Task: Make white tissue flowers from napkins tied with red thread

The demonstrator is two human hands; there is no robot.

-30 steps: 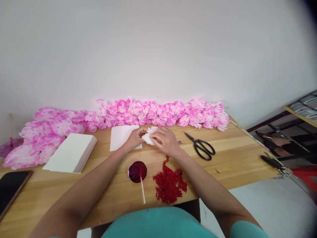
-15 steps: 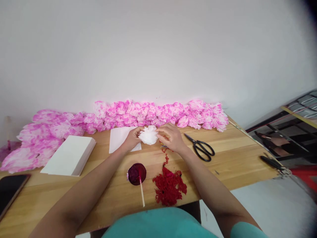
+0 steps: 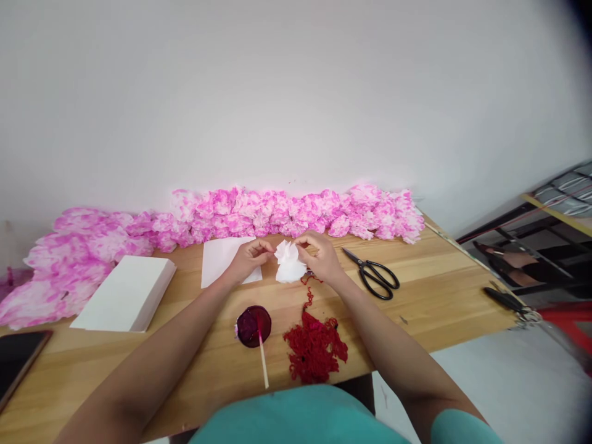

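A white tissue-paper flower (image 3: 290, 264) hangs from the fingers of my right hand (image 3: 321, 256), which pinch it at its upper right. My left hand (image 3: 250, 257) is at the flower's left, thumb and forefinger pinched together at its edge; whether a petal is between them is too small to tell. Under my left hand lies a flat white paper sheet (image 3: 217, 262). Nearer my body are a dish of dark magenta liquid (image 3: 248, 327) with a wooden stick (image 3: 263, 364) in it, and a tangle of red yarn (image 3: 314, 348) whose strand runs up toward my right hand.
Pink-and-white paper flowers (image 3: 277, 213) line the wall side of the wooden table (image 3: 416, 296). A stack of white paper (image 3: 124, 293) and a phone (image 3: 21, 364) are at the left. Black-handled scissors (image 3: 377, 277) lie right of my right hand; keys (image 3: 513, 305) sit at the right edge.
The white flower has tilted and shifted slightly right and toward me. My left fingers have come off its side and are now pinched at its upper left edge.
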